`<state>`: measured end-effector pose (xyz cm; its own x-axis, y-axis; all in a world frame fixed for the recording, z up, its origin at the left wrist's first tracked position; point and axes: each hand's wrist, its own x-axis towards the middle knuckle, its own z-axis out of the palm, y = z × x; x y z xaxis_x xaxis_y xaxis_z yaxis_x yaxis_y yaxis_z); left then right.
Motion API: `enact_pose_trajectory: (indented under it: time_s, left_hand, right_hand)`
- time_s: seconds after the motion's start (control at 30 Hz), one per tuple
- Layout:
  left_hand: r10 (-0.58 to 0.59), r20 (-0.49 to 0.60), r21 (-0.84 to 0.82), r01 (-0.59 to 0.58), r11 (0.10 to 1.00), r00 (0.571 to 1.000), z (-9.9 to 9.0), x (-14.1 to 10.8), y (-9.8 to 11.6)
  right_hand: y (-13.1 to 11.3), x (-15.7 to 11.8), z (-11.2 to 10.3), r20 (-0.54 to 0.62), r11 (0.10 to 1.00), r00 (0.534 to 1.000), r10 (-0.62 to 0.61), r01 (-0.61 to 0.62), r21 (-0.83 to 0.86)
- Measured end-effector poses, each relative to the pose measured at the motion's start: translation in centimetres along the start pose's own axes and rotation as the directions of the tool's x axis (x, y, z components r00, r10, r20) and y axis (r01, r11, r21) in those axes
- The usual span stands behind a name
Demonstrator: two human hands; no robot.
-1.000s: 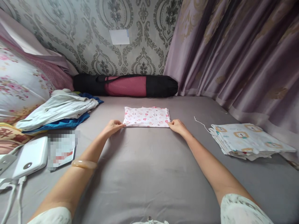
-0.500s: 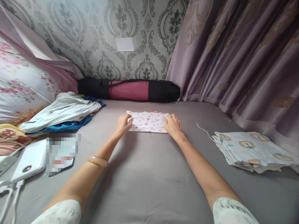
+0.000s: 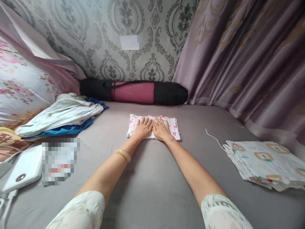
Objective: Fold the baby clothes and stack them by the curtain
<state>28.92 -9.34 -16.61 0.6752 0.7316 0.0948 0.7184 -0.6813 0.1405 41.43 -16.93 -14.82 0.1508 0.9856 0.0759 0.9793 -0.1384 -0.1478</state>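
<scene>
A folded white cloth with pink and red prints [image 3: 175,128] lies flat on the grey sheet [image 3: 152,181], forming a wide rectangle. My left hand [image 3: 143,128] rests palm down on its middle left part, fingers spread. Beside it, my right hand [image 3: 160,128] lies palm down on the middle right part, fingers also apart. The two hands are close together, thumbs nearly meeting, and hide the cloth's centre.
Behind lies a long black and dark red bag [image 3: 133,92] against the wall. White and blue clothes [image 3: 62,114], a white power bank [image 3: 23,167] and a blurred-out item [image 3: 59,162] are left. A folded printed cloth stack [image 3: 264,159] sits right.
Both hands have moved inward from the cloth's left and right ends to its middle. Their fingers have opened out and now lie flat on it. The view has shifted slightly.
</scene>
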Motion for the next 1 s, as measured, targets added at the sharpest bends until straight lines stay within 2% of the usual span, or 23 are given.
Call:
enact_pose_trajectory:
  time_s: [0.17, 0.4, 0.47, 0.63, 0.8, 1.0]
  left_hand:
    - [-0.006, 0.010, -0.004, 0.006, 1.000, 1.000, 0.4, 0.1, 0.0]
    - [0.018, 0.034, 0.011, -0.018, 1.000, 0.999, -1.0, -0.2, 0.1]
    - [0.021, 0.006, 0.026, -0.021, 0.999, 1.000, -1.3, -0.3, -0.1]
    - [-0.080, -0.105, 0.024, 0.083, 0.996, 0.991, -0.8, -0.7, -0.7]
    - [-0.109, -0.076, -0.003, 0.109, 0.994, 0.991, 0.0, -0.8, -0.9]
    - [-0.120, -0.043, -0.016, 0.119, 0.993, 0.992, -0.2, -0.8, -0.8]
  right_hand:
    - [0.0, -0.1, 0.5, -0.011, 1.000, 1.000, 0.017, -0.017, 0.002]
    - [0.3, 0.1, 0.2, 0.012, 1.000, 1.000, -0.007, 0.006, 0.021]
    - [0.5, 0.1, -0.1, 0.006, 0.999, 1.000, -0.008, 0.008, 0.033]
    - [1.3, -0.3, -0.1, -0.119, 0.999, 0.992, 0.050, -0.051, -0.009]
    - [1.7, -0.5, 0.7, -0.091, 0.995, 0.991, 0.097, -0.100, -0.028]
    - [1.7, -0.4, 0.8, -0.086, 0.994, 0.991, 0.100, -0.102, -0.025]
